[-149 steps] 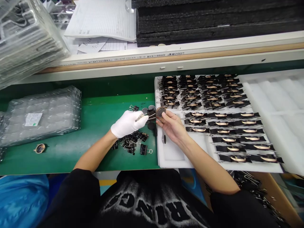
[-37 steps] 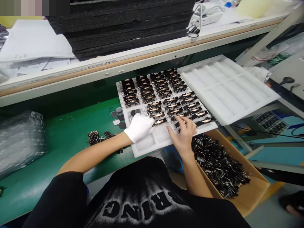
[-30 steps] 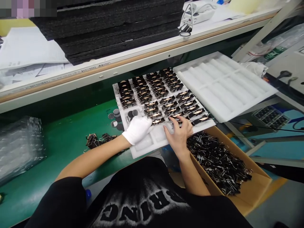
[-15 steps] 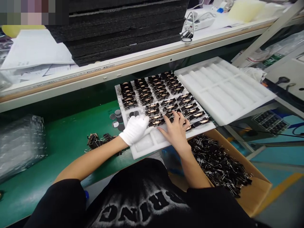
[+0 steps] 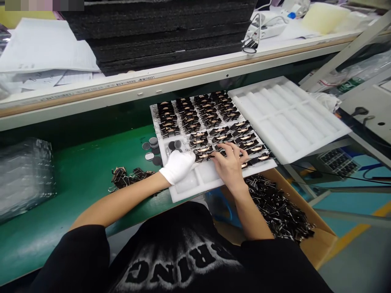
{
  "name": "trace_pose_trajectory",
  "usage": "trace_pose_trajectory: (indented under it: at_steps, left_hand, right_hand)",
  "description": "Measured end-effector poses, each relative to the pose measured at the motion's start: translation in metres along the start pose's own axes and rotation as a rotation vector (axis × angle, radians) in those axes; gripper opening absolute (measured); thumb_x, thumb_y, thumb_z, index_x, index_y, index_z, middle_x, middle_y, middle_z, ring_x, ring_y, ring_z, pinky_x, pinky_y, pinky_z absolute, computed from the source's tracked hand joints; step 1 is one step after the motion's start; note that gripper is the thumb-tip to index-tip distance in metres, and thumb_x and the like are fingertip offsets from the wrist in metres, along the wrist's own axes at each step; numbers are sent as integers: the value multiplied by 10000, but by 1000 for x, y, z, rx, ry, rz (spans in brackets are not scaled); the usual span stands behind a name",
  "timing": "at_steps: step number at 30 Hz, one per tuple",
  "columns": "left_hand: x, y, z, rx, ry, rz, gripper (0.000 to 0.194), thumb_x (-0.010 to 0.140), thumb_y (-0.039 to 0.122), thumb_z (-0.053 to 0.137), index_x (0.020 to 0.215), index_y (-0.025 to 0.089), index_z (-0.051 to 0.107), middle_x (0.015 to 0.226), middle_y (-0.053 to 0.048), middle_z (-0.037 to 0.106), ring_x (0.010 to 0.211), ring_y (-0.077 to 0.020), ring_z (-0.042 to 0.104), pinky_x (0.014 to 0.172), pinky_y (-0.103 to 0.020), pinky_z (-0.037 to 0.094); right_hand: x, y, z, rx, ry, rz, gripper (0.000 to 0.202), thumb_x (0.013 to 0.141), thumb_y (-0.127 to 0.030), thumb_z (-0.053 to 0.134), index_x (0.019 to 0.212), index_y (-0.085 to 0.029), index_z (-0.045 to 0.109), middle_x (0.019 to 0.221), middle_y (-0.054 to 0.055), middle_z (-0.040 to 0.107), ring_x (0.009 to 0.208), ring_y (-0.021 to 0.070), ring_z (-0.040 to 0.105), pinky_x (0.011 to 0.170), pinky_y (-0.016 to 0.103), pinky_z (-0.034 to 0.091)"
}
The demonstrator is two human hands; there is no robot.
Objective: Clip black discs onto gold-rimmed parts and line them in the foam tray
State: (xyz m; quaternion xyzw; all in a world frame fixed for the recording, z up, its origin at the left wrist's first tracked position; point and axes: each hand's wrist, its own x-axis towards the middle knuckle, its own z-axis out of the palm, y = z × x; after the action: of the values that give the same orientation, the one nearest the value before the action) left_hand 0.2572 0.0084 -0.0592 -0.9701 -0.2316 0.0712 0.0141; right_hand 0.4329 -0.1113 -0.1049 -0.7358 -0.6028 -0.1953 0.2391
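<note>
A white foam tray point(image 5: 210, 174) carries rows of black binder clips point(image 5: 191, 125) clamped around copper-edged pieces. My left hand point(image 5: 179, 167), in a white glove, is closed in a pinch at the left end of a clipped piece point(image 5: 203, 150) in the tray's near row. My bare right hand point(image 5: 229, 165) bends over the same row, its thumb and fingers closed on the binder clip at that piece's right end. The fingertips partly cover the clips there. Dark round discs point(image 5: 175, 144) rest in a tray slot beside my left hand.
More grey discs point(image 5: 149, 145) and a heap of loose binder clips point(image 5: 131, 177) lie on the green table point(image 5: 79, 171). A cardboard box point(image 5: 324, 236) full of clips stands at lower right. A second white tray point(image 5: 305, 122) adjoins on the right; a shelf edge point(image 5: 183, 77) runs behind.
The view has shifted slightly. My left hand stays at the near row's left end, and my right hand's fingers have drawn in a little over the clips.
</note>
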Motion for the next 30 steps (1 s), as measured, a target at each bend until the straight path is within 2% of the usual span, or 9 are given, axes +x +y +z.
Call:
trace_pose_trajectory:
  at_steps: [8, 10, 13, 15, 17, 20, 23, 27, 30]
  left_hand:
    - [-4, -1, 9, -86, -10, 35, 407, 1041, 472, 513, 1191, 104, 605, 830, -107, 720, 765, -283, 729, 626, -342, 472]
    - [-3, -1, 10, -74, -2, 51, 335, 1052, 394, 493, 1170, 104, 611, 876, -131, 728, 792, -295, 735, 638, -352, 479]
    - [-3, 1, 12, -38, 20, 50, 263, 1031, 164, 396, 1148, 77, 615, 938, -195, 729, 861, -342, 741, 692, -404, 492]
    - [-5, 2, 11, -24, 19, 64, 282, 975, 58, 377, 1092, 84, 633, 876, -180, 725, 832, -343, 739, 691, -412, 485]
    - [-14, 2, 8, -21, 6, 85, 261, 954, 53, 411, 1045, 101, 650, 809, -145, 714, 784, -323, 731, 668, -395, 473]
    - [-43, -3, -3, -14, 60, 108, 222, 1003, 230, 488, 1044, 103, 666, 828, -140, 709, 769, -306, 711, 656, -387, 457]
    - [-90, -21, -19, -28, 158, 59, 370, 1049, 430, 451, 1030, 137, 677, 835, -114, 703, 752, -271, 692, 655, -380, 438]
    - [-161, -67, -25, -80, 263, -302, 423, 1088, 456, 360, 1145, 204, 695, 893, -65, 745, 842, -226, 712, 749, -369, 461]
    - [-218, -105, -5, -118, 406, -665, 397, 1078, 450, 404, 1213, 208, 689, 1055, -79, 775, 988, -219, 721, 893, -365, 481]
  right_hand:
    - [-3, 11, -1, -79, 57, -119, 137, 960, -148, 684, 889, -257, 724, 1222, 51, 732, 1292, 281, 550, 1059, 488, 204]
    - [-2, 12, 0, -82, 50, -142, 145, 962, -135, 676, 898, -256, 725, 1218, 52, 736, 1295, 279, 556, 1067, 488, 206]
    - [-1, 12, 4, -42, 7, -160, 116, 969, -161, 684, 921, -257, 727, 1216, 58, 736, 1296, 277, 569, 1069, 482, 224]
    - [0, 11, 5, -23, -1, -164, 114, 972, -159, 680, 921, -252, 721, 1197, 58, 741, 1281, 272, 589, 1063, 475, 234]
    - [0, 11, 4, -11, -15, -162, 101, 972, -158, 680, 937, -246, 713, 1199, 62, 740, 1276, 274, 602, 1056, 472, 241]
    - [-1, 9, -1, -4, -39, -165, 93, 972, -226, 707, 1064, -225, 695, 1221, 91, 733, 1270, 300, 616, 1043, 469, 263]
    - [-2, 0, -6, 21, 4, -217, 203, 981, -277, 710, 1159, -191, 663, 1200, 123, 739, 1215, 318, 651, 1021, 467, 305]
    - [5, -31, -5, 140, 28, -405, 137, 988, -238, 695, 1119, -212, 665, 1169, 109, 759, 1157, 301, 687, 991, 455, 351]
    - [18, -63, 0, 215, -33, -558, 118, 1009, -245, 666, 1125, -222, 675, 1175, 94, 767, 1151, 295, 689, 980, 459, 357]
